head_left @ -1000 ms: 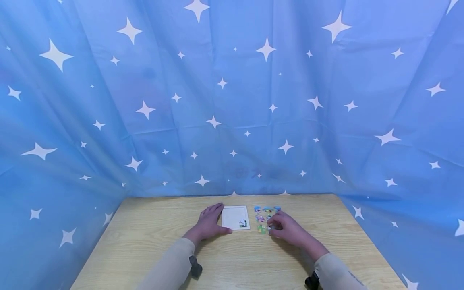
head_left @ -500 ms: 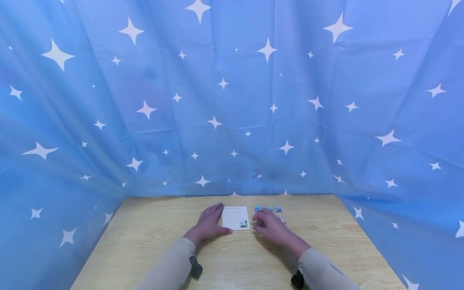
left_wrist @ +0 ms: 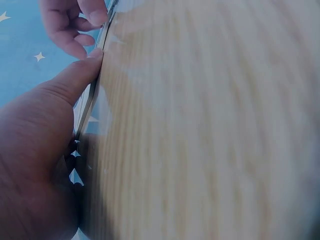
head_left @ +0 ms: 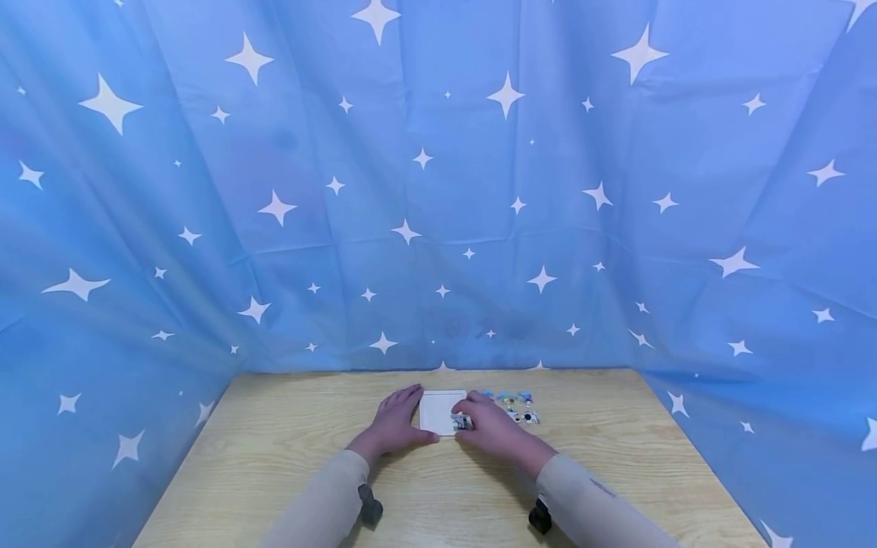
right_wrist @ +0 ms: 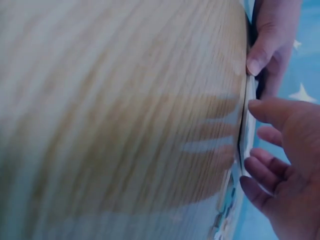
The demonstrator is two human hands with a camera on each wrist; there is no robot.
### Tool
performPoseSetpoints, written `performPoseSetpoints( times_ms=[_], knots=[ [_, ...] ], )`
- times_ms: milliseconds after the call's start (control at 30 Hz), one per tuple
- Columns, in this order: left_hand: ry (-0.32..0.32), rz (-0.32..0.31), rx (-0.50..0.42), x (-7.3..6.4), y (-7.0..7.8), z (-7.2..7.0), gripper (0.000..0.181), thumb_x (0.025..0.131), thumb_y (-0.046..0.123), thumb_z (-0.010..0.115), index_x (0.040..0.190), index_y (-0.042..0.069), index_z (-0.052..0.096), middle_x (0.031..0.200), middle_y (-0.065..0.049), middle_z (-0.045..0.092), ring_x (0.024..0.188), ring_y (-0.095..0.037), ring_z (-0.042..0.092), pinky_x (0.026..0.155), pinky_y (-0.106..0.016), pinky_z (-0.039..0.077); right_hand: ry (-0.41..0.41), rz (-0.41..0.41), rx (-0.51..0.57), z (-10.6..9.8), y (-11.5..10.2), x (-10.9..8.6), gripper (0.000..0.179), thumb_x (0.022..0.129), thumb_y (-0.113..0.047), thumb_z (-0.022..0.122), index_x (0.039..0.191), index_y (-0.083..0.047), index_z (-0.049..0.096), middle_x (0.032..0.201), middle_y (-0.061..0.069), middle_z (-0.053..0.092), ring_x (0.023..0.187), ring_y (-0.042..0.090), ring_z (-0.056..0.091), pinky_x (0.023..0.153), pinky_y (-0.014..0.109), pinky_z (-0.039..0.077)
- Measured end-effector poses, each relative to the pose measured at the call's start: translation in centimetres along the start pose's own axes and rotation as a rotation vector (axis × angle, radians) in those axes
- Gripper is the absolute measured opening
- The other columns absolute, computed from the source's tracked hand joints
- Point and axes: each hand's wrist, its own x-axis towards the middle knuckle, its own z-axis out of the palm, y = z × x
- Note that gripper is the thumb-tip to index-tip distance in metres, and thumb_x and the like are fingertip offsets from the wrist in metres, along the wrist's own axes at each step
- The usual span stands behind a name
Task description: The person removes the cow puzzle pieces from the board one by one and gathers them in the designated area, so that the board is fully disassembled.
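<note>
A square white puzzle tray (head_left: pixel 435 412) lies on the table, with printed puzzle pieces (head_left: pixel 460 422) at its near right corner. My left hand (head_left: pixel 393 423) holds the tray's left side, fingertips by the far corner and thumb along the near edge. Over the near right corner my right hand (head_left: pixel 492 424) pinches what seems to be a small puzzle piece; the fingers hide most of it. In the left wrist view the left thumb (left_wrist: pixel 80 75) touches the tray's edge. The right wrist view shows the right hand (right_wrist: pixel 295 150) beside that edge, its piece not visible there.
Several loose colourful puzzle pieces (head_left: pixel 525 398) lie right of the tray, partly behind the right hand. The wooden table (head_left: pixel 288 457) runs back to a blue star-patterned curtain (head_left: pixel 438 190), which also hangs at both sides. A dark device (head_left: pixel 370 506) sits at the left wrist.
My right hand has moved left from the loose pieces to the near right corner of the tray. The left hand and the tray have stayed put.
</note>
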Motion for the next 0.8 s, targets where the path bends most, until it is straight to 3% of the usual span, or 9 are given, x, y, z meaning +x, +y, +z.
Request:
performPoseSetpoints(
  times_ms=[400,800],
  knots=[
    [-0.007,-0.02,0.01,0.06,0.22,-0.07,0.112,0.089,0.058,0.088,0.17,-0.001,0.037,0.177,-0.017,0.035,0.163,-0.045,0.029,0.132,-0.066,0.02,-0.047,0.0,-0.076,-0.26,-0.61,0.41,0.034,0.098,-0.014,0.086,0.13,-0.005,0.081,0.109,0.004,0.065,0.095,0.017,0.058,0.08,0.037,0.054],
    [0.002,0.007,0.009,-0.17,0.37,-0.11,0.11,0.091,0.056,0.088,0.169,-0.003,0.038,0.176,-0.02,0.036,0.161,-0.047,0.03,0.131,-0.067,0.021,-0.042,0.047,0.001,-0.11,-0.6,0.52,0.027,0.098,-0.01,0.086,0.125,-0.006,0.084,0.11,0.002,0.068,0.101,0.019,0.063,0.088,0.041,0.059]
  ],
)
